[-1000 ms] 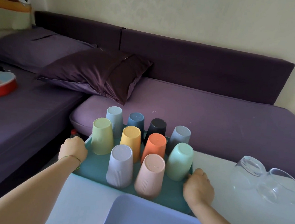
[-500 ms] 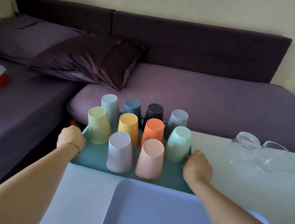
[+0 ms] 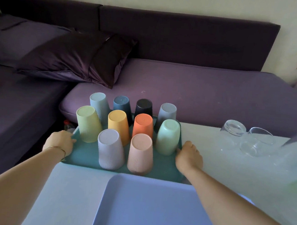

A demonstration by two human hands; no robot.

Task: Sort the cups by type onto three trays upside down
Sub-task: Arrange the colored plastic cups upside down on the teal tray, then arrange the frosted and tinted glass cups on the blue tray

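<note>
Currently, left hand (image 3: 60, 142) curled over left rim of teal rectangular plastic tray (image 3: 84, 154), right hand (image 3: 189, 157) gripping right rim, ten ribbed matte plastic cups (image 3: 140, 153) inverted between grips, clear rounded glasses (image 3: 232, 135) right of grips.

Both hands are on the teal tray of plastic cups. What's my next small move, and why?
Probably release the teal tray and reach the right hand to the nearest glass. That tray's ten plastic cups all stand upside down, while the glasses sit on the table off any tray and the blue tray in front shows nothing on it.
</note>
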